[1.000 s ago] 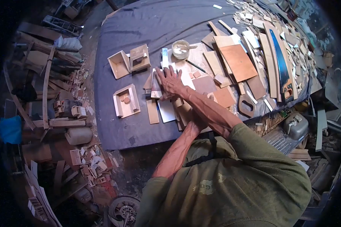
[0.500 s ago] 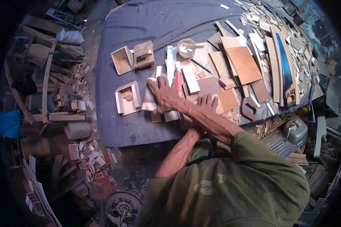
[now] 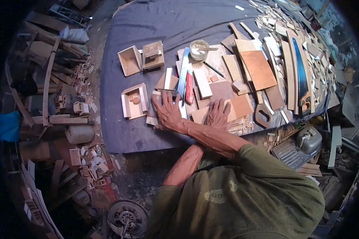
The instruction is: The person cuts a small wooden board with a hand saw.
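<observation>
My forearms cross, so my right hand [image 3: 168, 111] is on the left side. It lies palm down with fingers spread on thin wooden pieces [image 3: 152, 115] near the table's front edge. My left hand [image 3: 217, 113] rests flat, fingers apart, on a light wooden board [image 3: 200, 114]. Between and beyond the hands are a red-handled cutter [image 3: 189, 89], a steel ruler [image 3: 183, 77] and a pale wood strip [image 3: 202, 84]. A white-faced strip [image 3: 168, 78] lies just past my right fingertips. The undersides of both hands are hidden.
Small wooden boxes [image 3: 134, 101] stand at the left of the cloth-covered table [image 3: 123, 137]. A jar [image 3: 198, 51] with a stick across it and a pencil [image 3: 214, 69] are farther back. At right lie boards [image 3: 258, 69], a handsaw [image 3: 300, 75] and many wood scraps.
My right hand has moved slightly down toward me, uncovering more of the white-faced strip and the ruler. My left hand shows more fully from behind the right forearm.
</observation>
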A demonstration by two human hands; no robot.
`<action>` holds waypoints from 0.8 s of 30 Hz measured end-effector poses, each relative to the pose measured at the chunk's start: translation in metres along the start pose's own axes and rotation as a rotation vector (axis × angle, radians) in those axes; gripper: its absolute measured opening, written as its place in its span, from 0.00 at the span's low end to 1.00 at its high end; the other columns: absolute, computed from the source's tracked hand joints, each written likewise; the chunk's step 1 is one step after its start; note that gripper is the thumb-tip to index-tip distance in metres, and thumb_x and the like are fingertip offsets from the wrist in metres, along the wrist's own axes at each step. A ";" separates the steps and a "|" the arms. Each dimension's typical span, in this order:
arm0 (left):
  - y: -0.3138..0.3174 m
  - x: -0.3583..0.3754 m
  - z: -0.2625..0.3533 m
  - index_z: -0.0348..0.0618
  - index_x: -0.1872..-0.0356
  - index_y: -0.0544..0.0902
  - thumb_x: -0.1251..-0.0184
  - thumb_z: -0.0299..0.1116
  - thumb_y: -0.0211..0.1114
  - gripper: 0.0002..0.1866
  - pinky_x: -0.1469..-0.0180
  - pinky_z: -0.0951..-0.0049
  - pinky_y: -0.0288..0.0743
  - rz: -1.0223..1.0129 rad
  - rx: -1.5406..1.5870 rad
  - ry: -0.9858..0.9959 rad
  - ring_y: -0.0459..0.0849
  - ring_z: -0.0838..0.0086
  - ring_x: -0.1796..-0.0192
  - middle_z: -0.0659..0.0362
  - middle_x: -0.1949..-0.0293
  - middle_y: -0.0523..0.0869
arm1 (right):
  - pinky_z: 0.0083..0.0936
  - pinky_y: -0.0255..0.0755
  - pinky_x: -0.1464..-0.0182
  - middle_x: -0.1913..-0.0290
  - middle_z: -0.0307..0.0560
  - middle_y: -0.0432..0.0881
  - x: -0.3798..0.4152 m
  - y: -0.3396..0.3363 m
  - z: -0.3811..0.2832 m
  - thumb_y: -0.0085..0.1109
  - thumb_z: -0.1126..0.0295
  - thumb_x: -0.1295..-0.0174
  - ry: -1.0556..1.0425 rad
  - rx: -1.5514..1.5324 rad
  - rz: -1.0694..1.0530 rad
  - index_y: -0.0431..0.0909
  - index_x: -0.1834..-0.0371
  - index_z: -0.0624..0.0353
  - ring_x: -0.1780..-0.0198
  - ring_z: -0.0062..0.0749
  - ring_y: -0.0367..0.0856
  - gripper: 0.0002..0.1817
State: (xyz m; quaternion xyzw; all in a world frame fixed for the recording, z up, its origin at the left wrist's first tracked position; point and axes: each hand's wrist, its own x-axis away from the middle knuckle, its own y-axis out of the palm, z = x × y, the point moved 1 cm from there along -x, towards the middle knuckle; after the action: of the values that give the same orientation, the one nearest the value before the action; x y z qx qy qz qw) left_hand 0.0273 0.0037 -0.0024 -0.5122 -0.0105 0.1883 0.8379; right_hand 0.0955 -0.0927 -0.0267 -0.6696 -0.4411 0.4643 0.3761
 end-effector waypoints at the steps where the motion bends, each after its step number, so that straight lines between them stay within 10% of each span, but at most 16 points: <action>1: -0.002 0.001 0.000 0.31 0.32 0.69 0.48 0.42 0.74 0.43 0.27 0.44 0.58 0.000 -0.002 0.004 0.66 0.44 0.33 0.37 0.35 0.67 | 0.73 0.53 0.35 0.28 0.68 0.58 -0.008 -0.002 -0.004 0.77 0.42 0.62 -0.035 0.198 0.168 0.56 0.23 0.56 0.28 0.63 0.58 0.62; 4: -0.002 0.000 -0.001 0.31 0.32 0.69 0.46 0.43 0.73 0.42 0.27 0.45 0.58 -0.050 -0.022 -0.008 0.66 0.44 0.33 0.37 0.34 0.67 | 0.74 0.52 0.34 0.28 0.68 0.58 -0.006 -0.031 0.003 0.72 0.43 0.52 -0.073 -0.214 -0.055 0.57 0.23 0.56 0.27 0.64 0.57 0.55; 8: 0.024 0.007 -0.014 0.34 0.31 0.70 0.40 0.46 0.67 0.38 0.27 0.45 0.58 0.095 -0.098 0.032 0.66 0.45 0.32 0.39 0.34 0.69 | 0.51 0.72 0.44 0.44 0.58 0.74 -0.022 -0.055 0.052 0.66 0.58 0.41 0.065 -0.407 0.008 0.75 0.42 0.60 0.43 0.53 0.76 0.27; 10: 0.053 0.014 -0.026 0.36 0.31 0.70 0.37 0.48 0.64 0.37 0.27 0.45 0.58 0.236 -0.158 0.067 0.66 0.45 0.31 0.41 0.33 0.69 | 0.42 0.76 0.51 0.52 0.53 0.77 -0.024 -0.058 0.097 0.65 0.61 0.41 0.167 -0.394 0.354 0.78 0.53 0.59 0.52 0.48 0.79 0.17; 12: 0.031 0.001 -0.015 0.33 0.32 0.70 0.49 0.42 0.72 0.41 0.25 0.47 0.57 0.022 0.221 -0.126 0.66 0.42 0.30 0.40 0.33 0.71 | 0.40 0.77 0.54 0.58 0.53 0.79 -0.024 -0.058 0.168 0.66 0.63 0.43 0.301 -0.348 0.362 0.78 0.54 0.57 0.55 0.48 0.81 0.16; 15: 0.003 0.001 0.000 0.32 0.44 0.80 0.58 0.38 0.76 0.36 0.28 0.52 0.61 0.003 -0.014 -0.038 0.67 0.44 0.34 0.36 0.38 0.72 | 0.36 0.77 0.60 0.68 0.51 0.81 -0.016 -0.076 0.231 0.63 0.66 0.46 0.366 0.074 0.209 0.80 0.65 0.55 0.61 0.45 0.82 0.09; 24: 0.004 -0.001 0.003 0.33 0.41 0.78 0.54 0.40 0.74 0.36 0.24 0.49 0.56 0.007 -0.010 -0.035 0.66 0.47 0.32 0.39 0.36 0.71 | 0.35 0.80 0.63 0.70 0.49 0.83 -0.017 -0.044 0.283 0.60 0.68 0.45 0.114 0.163 0.109 0.80 0.68 0.54 0.64 0.44 0.85 0.04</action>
State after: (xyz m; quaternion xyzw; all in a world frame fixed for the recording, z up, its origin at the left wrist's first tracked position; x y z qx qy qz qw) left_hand 0.0248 0.0072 -0.0040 -0.5130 -0.0243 0.1999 0.8344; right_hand -0.1881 -0.0677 -0.0626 -0.6851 -0.3429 0.4796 0.4279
